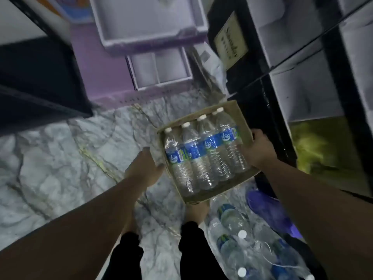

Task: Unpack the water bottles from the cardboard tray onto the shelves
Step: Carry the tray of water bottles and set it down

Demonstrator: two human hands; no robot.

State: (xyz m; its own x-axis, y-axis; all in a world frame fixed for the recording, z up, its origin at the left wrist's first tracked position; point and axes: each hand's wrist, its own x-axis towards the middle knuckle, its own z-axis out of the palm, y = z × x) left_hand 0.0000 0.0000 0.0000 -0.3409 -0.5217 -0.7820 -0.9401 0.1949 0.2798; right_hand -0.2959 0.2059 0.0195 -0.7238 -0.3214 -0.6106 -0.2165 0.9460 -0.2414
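The person stands over a marble floor [50, 158] holding a cardboard tray [241, 116] in the air, tilted, just beside the black shelves [302, 81] on the right. The right hand [257, 147] has its grip clamped on the tray's right edge, fingers curled over the rim. The left hand [144, 168] is at the tray's left side, fingers fairly straight against the cardboard; blur hides whether it actually clasps the wall. In the tray lie the bottles [201, 154], 4 clear in a row plus a 5th white cap behind, all capped white with blue labels, caps pointing away from the person. More loose bottles [232, 219] lie on the floor by the person's feet, next to a purple shoe [268, 209]. Farther off on the floor sit 2 open lilac boxes [157, 71], 1 large, 1 smaller with a divider.
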